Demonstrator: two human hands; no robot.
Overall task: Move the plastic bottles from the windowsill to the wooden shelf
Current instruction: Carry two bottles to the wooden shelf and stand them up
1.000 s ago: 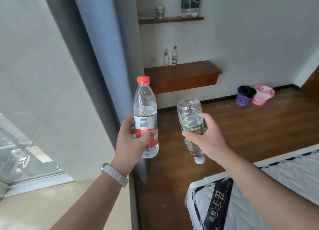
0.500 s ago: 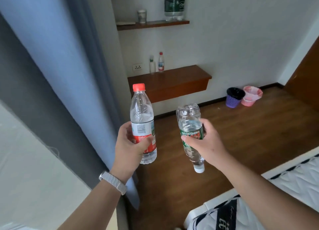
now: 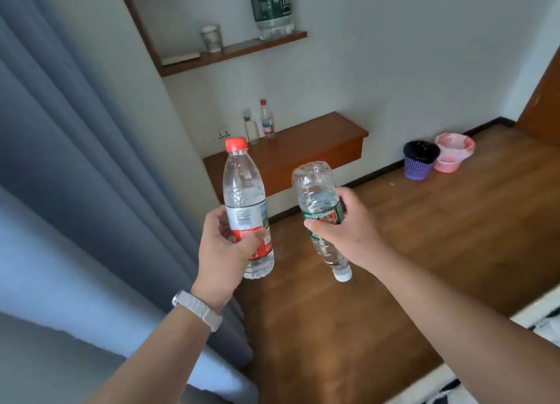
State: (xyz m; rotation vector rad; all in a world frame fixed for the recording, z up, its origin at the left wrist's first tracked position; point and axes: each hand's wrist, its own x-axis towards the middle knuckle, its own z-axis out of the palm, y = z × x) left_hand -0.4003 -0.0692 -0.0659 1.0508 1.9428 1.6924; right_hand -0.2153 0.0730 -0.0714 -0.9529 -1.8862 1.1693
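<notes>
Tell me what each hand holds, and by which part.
The left hand grips the red-capped bottle, upright, round its labelled lower body. The right hand grips the green-labelled bottle, cap down, round its labelled middle.

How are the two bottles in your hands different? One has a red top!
The clear plastic bottle with the red cap is held upright in the left hand. The clear plastic bottle with the green label is held upside down in the right hand, its white cap pointing down. The first bottle's label is red and white, and the second's is green. Both are see-through, capped and gripped around the label.
</notes>
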